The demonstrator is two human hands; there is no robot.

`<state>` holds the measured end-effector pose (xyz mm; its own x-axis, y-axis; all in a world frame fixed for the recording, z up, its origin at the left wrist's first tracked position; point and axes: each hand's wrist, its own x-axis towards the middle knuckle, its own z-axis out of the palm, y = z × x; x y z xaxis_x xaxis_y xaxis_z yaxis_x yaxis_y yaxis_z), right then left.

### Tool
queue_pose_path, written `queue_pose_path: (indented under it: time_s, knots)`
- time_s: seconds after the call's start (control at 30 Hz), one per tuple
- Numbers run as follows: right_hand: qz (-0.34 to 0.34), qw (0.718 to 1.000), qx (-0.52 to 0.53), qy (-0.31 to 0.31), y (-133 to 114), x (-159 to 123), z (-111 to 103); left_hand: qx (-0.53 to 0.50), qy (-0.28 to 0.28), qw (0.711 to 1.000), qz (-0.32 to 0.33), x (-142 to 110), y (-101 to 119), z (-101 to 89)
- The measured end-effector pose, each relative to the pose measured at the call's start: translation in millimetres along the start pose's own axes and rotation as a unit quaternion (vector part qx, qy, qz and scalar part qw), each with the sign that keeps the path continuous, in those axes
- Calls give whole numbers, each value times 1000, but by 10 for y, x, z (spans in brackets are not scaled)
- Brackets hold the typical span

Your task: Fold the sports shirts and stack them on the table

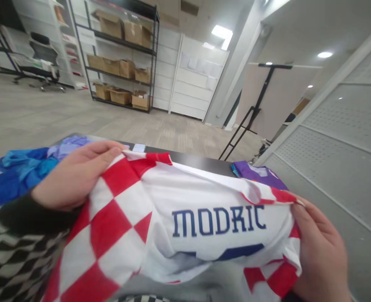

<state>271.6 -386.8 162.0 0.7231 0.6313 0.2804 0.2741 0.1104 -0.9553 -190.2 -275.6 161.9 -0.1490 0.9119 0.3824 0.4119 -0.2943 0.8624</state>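
Observation:
A red-and-white checkered jersey with blue lettering on its back is stretched between my two hands, close to the camera. My left hand is closed, pinching the upper left edge of the jersey near a red corner. My right hand is closed on the jersey's right edge, with fabric bunched under the fingers. The lower part of the jersey sags toward me.
A dark table lies beyond the jersey. A blue garment sits at the left, a purple folded garment at the right. Metal shelving with cardboard boxes, an office chair and a black stand stand farther off. A perforated panel wall runs along the right.

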Motion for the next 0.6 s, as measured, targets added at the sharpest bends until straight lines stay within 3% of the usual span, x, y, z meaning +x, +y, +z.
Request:
queue_pose_path:
  time_s: [0.07, 0.17, 0.27, 0.33, 0.4, 0.47, 0.53, 0.6]
  knots:
    - [11, 999, -44, -14, 228, 310, 84, 99, -70, 993, 4, 266, -181, 194]
    - [-1, 995, -79, -68, 705, 633, 261, 238, -172, 956, 8, 498, -546, 408]
    - [-27, 985, -121, -118, 1106, 731, 380, 285, -325, 902, -1, 494, -822, 493]
    - [-77, 970, -185, -137, 1231, 763, 395, 281, -378, 882, 13, 465, -908, 505]
    - [-124, 945, -262, -153, 1236, 841, 393, 263, -365, 892, 34, 507, -936, 511]
    - [-132, 919, -315, -195, 1163, 997, 436, 263, -310, 912, 55, 665, -933, 544]
    - [-121, 905, -334, -236, 1058, 1223, 575, 292, -248, 920, 84, 923, -913, 637]
    - [-128, 897, -354, -234, 962, 1481, 826, 333, -194, 916, 109, 1215, -877, 819]
